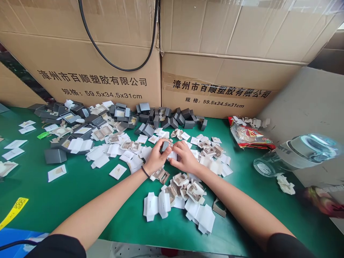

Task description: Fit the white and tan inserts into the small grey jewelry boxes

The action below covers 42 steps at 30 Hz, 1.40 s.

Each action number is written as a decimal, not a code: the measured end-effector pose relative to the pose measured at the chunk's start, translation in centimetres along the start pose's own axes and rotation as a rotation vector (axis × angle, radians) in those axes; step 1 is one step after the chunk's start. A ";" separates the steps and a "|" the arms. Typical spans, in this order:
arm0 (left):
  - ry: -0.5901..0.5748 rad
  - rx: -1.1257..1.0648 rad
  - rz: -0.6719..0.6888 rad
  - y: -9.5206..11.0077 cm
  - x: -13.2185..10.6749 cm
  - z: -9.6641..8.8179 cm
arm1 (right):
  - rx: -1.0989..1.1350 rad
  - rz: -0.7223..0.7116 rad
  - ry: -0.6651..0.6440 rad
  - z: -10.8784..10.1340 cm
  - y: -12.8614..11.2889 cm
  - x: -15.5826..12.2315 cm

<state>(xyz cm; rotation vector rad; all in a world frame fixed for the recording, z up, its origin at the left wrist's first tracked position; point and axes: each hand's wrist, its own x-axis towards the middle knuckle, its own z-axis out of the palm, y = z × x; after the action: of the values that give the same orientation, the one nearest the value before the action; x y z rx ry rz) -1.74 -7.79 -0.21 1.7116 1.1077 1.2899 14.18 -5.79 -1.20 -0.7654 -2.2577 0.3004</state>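
Your left hand and right hand meet mid-worktop. The left pinches a small grey box and the right grips a white card beside it. Much looks undone: loose cards and beige inserts litter the near side, and grey boxes heap along the far edge against the cartons. A snack bag and glass jar sit well apart, at the right edge.

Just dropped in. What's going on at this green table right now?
A person works at the green table. The left hand grips a small grey box; the right hand pinches a white card beside it. Loose white cards lie around the hands, and more grey boxes are heaped by the cardboard cartons behind.
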 end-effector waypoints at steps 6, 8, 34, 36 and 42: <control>0.013 -0.035 -0.010 0.0 0.2 -0.1 | 0.030 -0.017 0.015 0.1 0.0 -0.2; 0.020 -0.047 -0.015 0.1 0.3 -0.1 | 0.070 -0.003 0.040 0.0 0.0 -0.2; 0.008 -0.050 -0.046 -0.3 0.2 -0.3 | -0.052 -0.023 -0.037 -0.5 -0.3 0.2; -0.008 -0.052 -0.047 -0.5 0.2 -0.3 | -0.068 -0.030 -0.059 -0.6 -0.5 0.3; -0.035 -0.036 -0.040 -0.4 0.1 -0.3 | -0.127 -0.082 -0.067 -0.6 -0.7 0.4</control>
<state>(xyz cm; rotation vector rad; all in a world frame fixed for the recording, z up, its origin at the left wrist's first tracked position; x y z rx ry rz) -2.11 -7.49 -0.50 1.6710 1.0873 1.2435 14.12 -6.13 -0.24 -0.7354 -2.3823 0.1469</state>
